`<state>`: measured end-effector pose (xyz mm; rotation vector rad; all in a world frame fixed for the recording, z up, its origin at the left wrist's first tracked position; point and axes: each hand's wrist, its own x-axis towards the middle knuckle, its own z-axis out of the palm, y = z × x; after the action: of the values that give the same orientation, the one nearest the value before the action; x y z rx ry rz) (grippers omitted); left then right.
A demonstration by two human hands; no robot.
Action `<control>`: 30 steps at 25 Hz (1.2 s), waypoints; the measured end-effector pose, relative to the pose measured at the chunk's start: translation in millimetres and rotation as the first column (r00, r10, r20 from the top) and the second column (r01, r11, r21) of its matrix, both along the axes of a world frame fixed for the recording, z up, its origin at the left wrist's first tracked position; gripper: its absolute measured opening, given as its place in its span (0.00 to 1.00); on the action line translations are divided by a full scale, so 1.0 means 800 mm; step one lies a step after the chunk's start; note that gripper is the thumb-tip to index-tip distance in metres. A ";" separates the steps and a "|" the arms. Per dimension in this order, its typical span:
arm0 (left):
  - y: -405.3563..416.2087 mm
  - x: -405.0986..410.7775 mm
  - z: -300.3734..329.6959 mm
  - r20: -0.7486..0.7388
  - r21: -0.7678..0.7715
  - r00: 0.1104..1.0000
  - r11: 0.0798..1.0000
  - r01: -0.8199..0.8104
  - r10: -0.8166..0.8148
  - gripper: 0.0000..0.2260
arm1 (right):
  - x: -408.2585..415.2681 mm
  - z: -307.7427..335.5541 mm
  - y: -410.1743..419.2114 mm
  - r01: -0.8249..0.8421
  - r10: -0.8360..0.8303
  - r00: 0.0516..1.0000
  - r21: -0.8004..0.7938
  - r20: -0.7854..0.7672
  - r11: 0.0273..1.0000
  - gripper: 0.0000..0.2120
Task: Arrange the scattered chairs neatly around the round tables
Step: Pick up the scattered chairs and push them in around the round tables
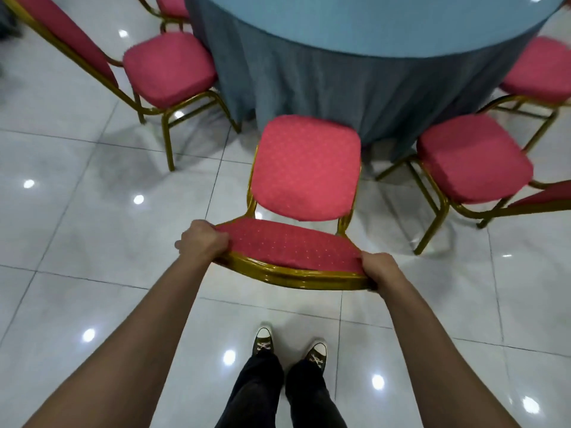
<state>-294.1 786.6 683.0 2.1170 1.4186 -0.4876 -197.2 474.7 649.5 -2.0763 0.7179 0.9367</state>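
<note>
Gripping the chair (306,168) backrest ends, left hand (202,242) and right hand (378,270) fingers closed, probably steering it square to the bench (355,72).

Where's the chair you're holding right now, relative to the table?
The held chair is centre frame in the head view, its seat front at the round table skirt, between two other chairs, with the left hand and right hand on its backrest.

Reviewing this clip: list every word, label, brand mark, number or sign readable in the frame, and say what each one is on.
None: no readable text anywhere in this view.
Held chair, in the grip of the left hand and right hand: only a dotted fabric pattern, no label.
Blue tablecloth: plain.
Sneakers: any brand mark is too small to make out.
Floor tiles: only light reflections.
</note>
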 end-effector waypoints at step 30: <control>0.065 0.201 0.053 0.356 0.323 0.750 0.826 0.461 -0.558 0.36 | 0.170 0.073 0.128 -0.270 0.311 0.791 -0.155 0.527 0.950 0.44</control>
<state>-133.5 838.8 725.0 2.5911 0.6397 -0.0270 -61.0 576.7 707.5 -2.4030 0.1266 0.4192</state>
